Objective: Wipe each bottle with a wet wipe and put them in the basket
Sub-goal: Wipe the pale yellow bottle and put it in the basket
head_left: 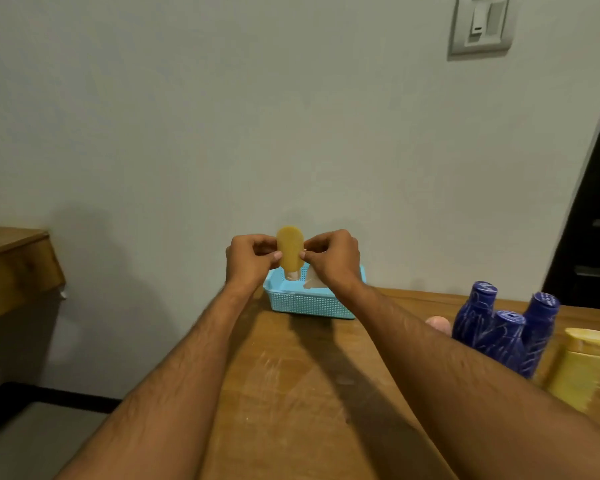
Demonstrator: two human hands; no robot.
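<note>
— Holding what?
— Both hands, left hand (252, 259) and right hand (331, 258), pinch a yellow bottle (290, 249) in curled fingers, above the blue basket (305, 299) at the worktop's (291, 393) far edge.
— Others?
— Three blue bottles (506, 327) stand right.

One head-worn camera looks forward and slightly down along the arms: table (291, 393) low in frame, wall (257, 116) filling the upper half.
</note>
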